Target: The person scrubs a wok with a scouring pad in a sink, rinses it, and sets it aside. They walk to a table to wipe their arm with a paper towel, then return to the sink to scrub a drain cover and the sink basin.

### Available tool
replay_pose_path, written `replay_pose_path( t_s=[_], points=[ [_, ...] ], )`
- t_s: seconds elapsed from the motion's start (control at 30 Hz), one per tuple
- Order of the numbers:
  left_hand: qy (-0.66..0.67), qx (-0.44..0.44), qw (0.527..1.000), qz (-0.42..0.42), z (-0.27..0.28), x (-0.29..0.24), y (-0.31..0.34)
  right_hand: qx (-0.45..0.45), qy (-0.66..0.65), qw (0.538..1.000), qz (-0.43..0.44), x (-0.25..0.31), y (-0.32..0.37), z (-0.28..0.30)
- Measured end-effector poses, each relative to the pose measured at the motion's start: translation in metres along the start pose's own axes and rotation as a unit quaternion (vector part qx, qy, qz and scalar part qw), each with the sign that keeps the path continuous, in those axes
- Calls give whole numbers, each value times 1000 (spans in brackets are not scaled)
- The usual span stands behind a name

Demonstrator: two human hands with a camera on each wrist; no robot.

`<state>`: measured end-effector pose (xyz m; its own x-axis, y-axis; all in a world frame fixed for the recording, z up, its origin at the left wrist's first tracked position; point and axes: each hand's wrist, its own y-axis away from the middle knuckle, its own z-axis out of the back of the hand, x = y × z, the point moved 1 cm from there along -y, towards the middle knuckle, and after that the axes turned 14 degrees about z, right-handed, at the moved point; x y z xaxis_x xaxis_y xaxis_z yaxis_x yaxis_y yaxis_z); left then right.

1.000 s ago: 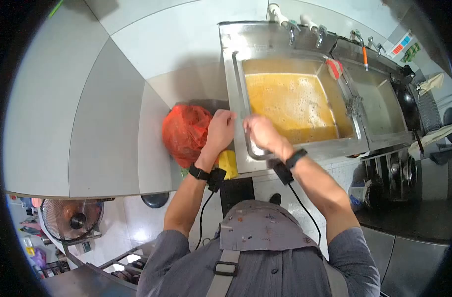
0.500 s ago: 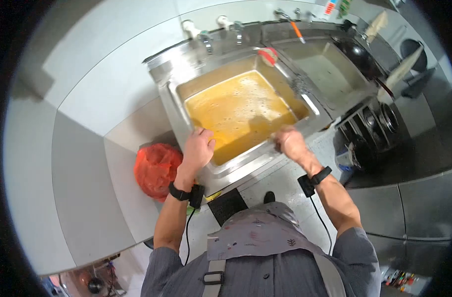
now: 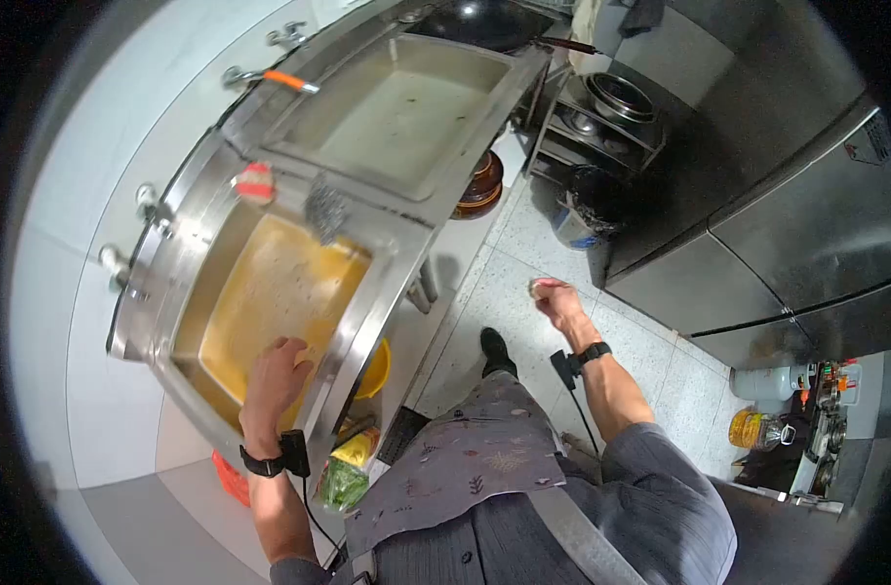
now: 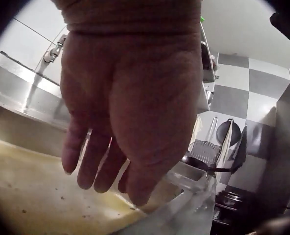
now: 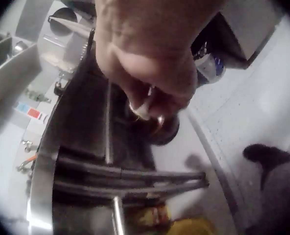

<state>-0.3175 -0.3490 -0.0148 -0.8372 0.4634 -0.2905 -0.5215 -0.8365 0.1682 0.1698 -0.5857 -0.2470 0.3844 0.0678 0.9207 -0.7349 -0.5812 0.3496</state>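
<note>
My left hand hovers over the left sink basin, which holds cloudy yellow water. Its fingers point down, loosely bent and holding nothing, as the left wrist view shows. Out to the right, above the tiled floor, my right hand pinches a small pale object between thumb and curled fingers. Most of that object is hidden by the fingers, so I cannot tell its kind. On the divider between the basins lie a steel wool scrubber and a red-and-white pad.
A second basin of greyish water adjoins, with a wok beyond it. Past the floor stand a pot rack, a bin and steel cabinets. Below the sink are a brown pot and a yellow tub.
My body and view have turned right, away from the red bag. The right hand has moved from the sink's edge out over the floor; the left has stayed by the yellow water.
</note>
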Motion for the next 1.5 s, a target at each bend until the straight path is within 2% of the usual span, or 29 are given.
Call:
replay_pose_path(
  t_s=[0.07, 0.13, 0.17, 0.2, 0.23, 0.27, 0.3, 0.37, 0.43, 0.47, 0.5, 0.53, 0.57, 0.63, 0.7, 0.77, 0.83, 0.87, 0.9, 0.97, 1.0, 1.07, 1.17, 1.23, 1.27, 1.3, 1.33, 1.37, 1.5],
  points=[
    [-8, 22, 999, 25, 3, -39, -29, -20, 14, 999, 40, 30, -61, 64],
    [-16, 45, 998, 48, 4, -72, -62, -86, 40, 983, 156, 58, -141, 124],
    [1, 55, 997, 61, 4, -87, -76, 6, 355, 876, 327, 62, -190, 171],
    [18, 65, 995, 76, 5, -101, -88, -158, 118, 962, 187, 115, -175, 156],
    [16, 65, 994, 85, 3, -111, -98, -183, 228, 939, 181, 126, -209, 183],
    [22, 51, 996, 71, 1, -118, -104, -177, 204, 950, 160, 160, -201, 174],
    [26, 34, 997, 66, -2, -119, -112, -106, 120, 972, 171, 187, -191, 167],
    [-15, -17, 998, -57, -9, -112, -126, -28, -20, 992, 119, 217, -190, 143],
    [-18, 30, 999, 25, 7, -125, -128, 25, -120, 989, 85, 213, -206, 119],
    [-9, 21, 999, 33, 9, -121, -127, 59, 314, 935, 157, 200, -227, 132],
    [2, 17, 999, 30, 10, -113, -127, 92, 441, 829, 332, 186, -220, 117],
    [-3, 9, 999, 47, 13, -103, -127, 86, 512, 761, 389, 158, -245, 118],
    [-14, 16, 998, 61, 15, -93, -130, 123, 489, 750, 428, 136, -251, 117],
    [-21, 24, 996, 77, 15, -68, -143, 238, 491, 724, 422, 125, -244, 93],
    [-4, -1, 994, 105, 22, -35, -161, 212, 562, 695, 395, 113, -233, 66],
    [-37, 17, 989, 141, 41, -18, -190, 236, 551, 700, 387, 105, -222, 58],
    [-81, -130, 984, 89, 48, 7, -221, 239, 530, 731, 357, 106, -197, 48],
    [-62, -151, 982, 95, 52, 17, -237, 254, 544, 745, 291, 111, -187, 48],
    [-42, -171, 979, 101, 59, 21, -255, 256, 550, 740, 290, 108, -184, 56],
    [-34, -155, 976, 149, 70, 33, -292, 326, 574, 698, 275, 93, -185, 84],
    [-29, -151, 977, 145, 73, 45, -311, 282, 605, 717, 201, 105, -166, 78],
    [1, -187, 978, 95, 70, 61, -343, 287, 619, 713, 162, 105, -150, 85],
    [6, -181, 977, 112, 73, 64, -360, 289, 630, 714, 100, 110, -142, 91],
    [13, -149, 983, 111, 75, 65, -359, 356, 607, 668, 242, 116, -143, 78],
    [17, -121, 987, 104, 76, 61, -363, 319, 585, 713, 218, 125, -140, 66],
    [21, -93, 991, 95, 73, 56, -366, 348, 606, 675, 236, 139, -142, 46],
    [30, -141, 984, 108, 70, 57, -364, 344, 621, 668, 224, 152, -141, 17],
    [34, -142, 984, 97, 64, 62, -367, 336, 632, 664, 217, 171, -136, -16],
    [102, -214, 968, 83, 47, 62, -362, 333, 548, 667, 379, 215, -114, -131]
  ],
)
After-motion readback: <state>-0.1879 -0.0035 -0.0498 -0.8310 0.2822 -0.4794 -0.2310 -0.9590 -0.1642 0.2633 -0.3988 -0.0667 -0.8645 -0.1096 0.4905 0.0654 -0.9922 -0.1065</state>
